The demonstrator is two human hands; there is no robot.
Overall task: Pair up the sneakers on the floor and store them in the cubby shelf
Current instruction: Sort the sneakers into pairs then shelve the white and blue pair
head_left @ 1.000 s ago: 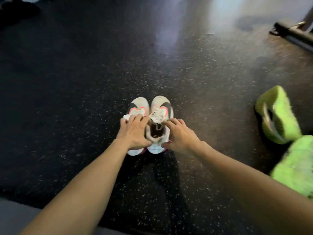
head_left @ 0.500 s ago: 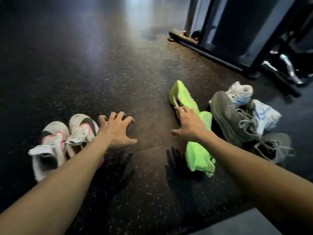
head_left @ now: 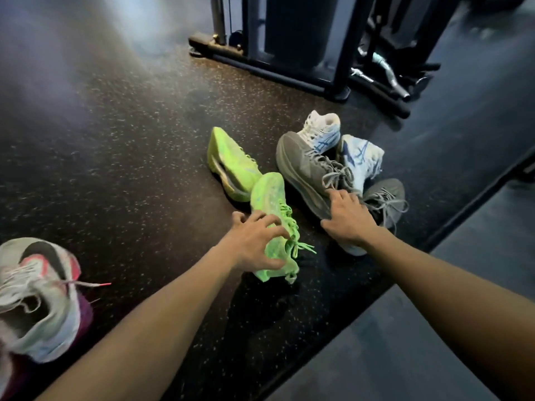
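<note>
Sneakers lie on the dark speckled floor (head_left: pixel 130 140). My left hand (head_left: pixel 254 241) curls around the heel end of the near neon green sneaker (head_left: pixel 269 195); its mate (head_left: pixel 228 157) lies just beyond, on its side. My right hand (head_left: pixel 347 221) rests with fingers spread on a grey sneaker (head_left: pixel 304 166). A second grey sneaker (head_left: pixel 385 198) lies to the right of that hand. Two white-and-blue sneakers (head_left: pixel 324 128) (head_left: pixel 362 157) sit behind the grey ones. A white, pink and black sneaker (head_left: pixel 37 285) is at the far left. No cubby shelf is in view.
A black gym machine frame (head_left: pixel 289 68) with bars and handles (head_left: pixel 385 70) stands at the back. A lighter grey mat (head_left: pixel 434 328) borders the speckled floor at the lower right.
Both hands left the white-and-pink pair, which now sits at the left edge. The left hand closed on the near green sneaker; the right hand moved from the green pair onto the grey sneaker.
</note>
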